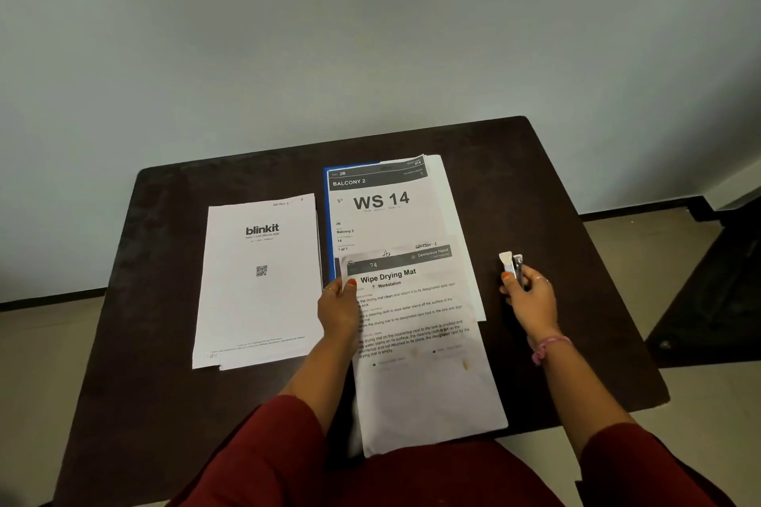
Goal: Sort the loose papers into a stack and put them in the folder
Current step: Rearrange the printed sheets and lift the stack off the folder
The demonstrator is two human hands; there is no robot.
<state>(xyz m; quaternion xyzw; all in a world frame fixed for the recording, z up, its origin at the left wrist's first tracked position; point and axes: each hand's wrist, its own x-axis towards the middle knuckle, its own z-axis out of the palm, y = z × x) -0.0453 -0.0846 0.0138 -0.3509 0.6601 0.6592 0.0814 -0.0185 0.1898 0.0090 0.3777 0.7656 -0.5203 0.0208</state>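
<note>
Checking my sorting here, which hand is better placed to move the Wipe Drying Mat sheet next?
Left. The left hand already pinches the Wipe Drying Mat sheet at its edge, while the right hand is busy holding a small clip.

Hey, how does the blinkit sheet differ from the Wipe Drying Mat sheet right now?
The white blinkit paper sheet lies flat and untouched on the dark table; the white Wipe Drying Mat paper sheet is pinched by the left hand and overhangs the near edge. The blinkit sheet is mostly blank, with a logo and QR code; the other carries dense text. Both are portrait printed sheets.
</note>
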